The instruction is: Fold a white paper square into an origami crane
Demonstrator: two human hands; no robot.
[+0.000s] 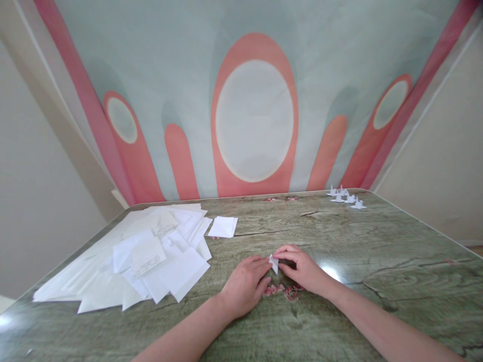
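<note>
A small folded piece of white paper (275, 264) stands between my two hands, low over the middle of the table. My left hand (245, 285) is closed, with its fingertips against the paper's left edge. From the other side my right hand (302, 269) pinches the paper's upper right part between thumb and fingers. Parts of the paper are hidden behind the fingertips, so its full shape does not show. A neat stack of small white paper squares (223, 227) lies beyond my left hand.
A large spread of loose white paper sheets (181, 271) covers the table's left side. Several small white folded paper figures (350, 199) stand at the far right corner. Behind the wood-patterned table (377, 241) hangs a backdrop (181, 60) with pink and grey shapes.
</note>
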